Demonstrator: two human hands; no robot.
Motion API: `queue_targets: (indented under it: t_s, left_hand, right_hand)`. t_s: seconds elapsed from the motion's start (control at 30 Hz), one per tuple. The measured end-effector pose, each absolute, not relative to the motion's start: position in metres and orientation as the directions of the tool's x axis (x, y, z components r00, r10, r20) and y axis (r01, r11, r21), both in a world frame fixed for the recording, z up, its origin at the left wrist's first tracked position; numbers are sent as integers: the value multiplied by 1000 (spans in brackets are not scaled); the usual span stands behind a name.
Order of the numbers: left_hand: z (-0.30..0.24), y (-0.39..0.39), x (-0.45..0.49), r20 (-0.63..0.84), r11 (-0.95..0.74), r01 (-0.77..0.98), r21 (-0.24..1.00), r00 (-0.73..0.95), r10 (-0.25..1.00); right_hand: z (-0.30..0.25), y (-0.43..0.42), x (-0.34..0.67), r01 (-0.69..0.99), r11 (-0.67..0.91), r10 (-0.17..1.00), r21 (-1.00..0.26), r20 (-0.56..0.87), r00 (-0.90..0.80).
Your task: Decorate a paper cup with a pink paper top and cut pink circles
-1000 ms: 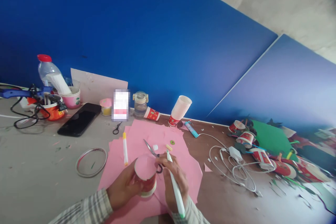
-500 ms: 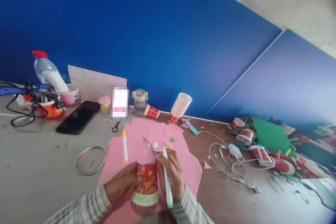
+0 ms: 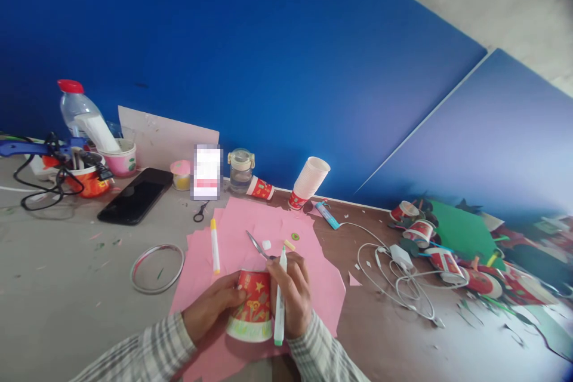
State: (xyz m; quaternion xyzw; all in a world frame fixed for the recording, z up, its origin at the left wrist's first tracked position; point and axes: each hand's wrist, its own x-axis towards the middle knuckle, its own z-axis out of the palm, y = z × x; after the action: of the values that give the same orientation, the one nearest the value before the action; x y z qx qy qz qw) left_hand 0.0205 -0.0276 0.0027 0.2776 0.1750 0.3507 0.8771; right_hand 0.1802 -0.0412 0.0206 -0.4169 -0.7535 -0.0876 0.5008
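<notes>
we see both forearms, in checked sleeves, coming in from the bottom edge and meeting over the pink paper point(image 3: 250, 224). the left hand point(image 3: 210, 313) lies low, wrist close to the sheet, with fingers and thumb wrapped round the left side of the cup point(image 3: 253, 304). that grip is clamped on the cup wall.

the cup stands upside down on the paper, base up and its wide green and white rim down on the sheet. its red side with stars faces us. it sits right between the two hands, near the bottom middle of the view.

the right hand point(image 3: 293, 295) is curled into a fist against the cup's right side, the back of the hand turned up and to the right. its fingers are closed tight around a marker point(image 3: 279, 304). the marker runs almost straight up and down between palm and cup. its green end points toward us past the cup's rim and its other end pokes out above the fingers.

the same hand also holds scissors point(image 3: 258, 246). the blades stick out up and to the left beyond the cup's base, and the handles are hidden in the fingers.

farther out on the paper lie a yellow pen point(image 3: 215, 248) and small scraps. off the sheet to the left a phone point(image 3: 135, 195) lies on the table point(image 3: 62, 286). to the right sits a charger point(image 3: 400, 256) with its white cable sprawling.
</notes>
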Motion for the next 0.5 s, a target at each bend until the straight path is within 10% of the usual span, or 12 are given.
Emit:
queue_targets:
  t_s: [0.3, 0.5]
  left_hand:
    - [9, -24, 17, -120, 553, -468, 689, 679, 724]
    - [4, -24, 18, 14, 354, -423, 834, 658, 753]
  right_hand:
    - [21, -42, 182, 690, 654, 510, -311, 854, -98]
    - [37, -41, 189, 459, 516, 682, -723, 671, 291]
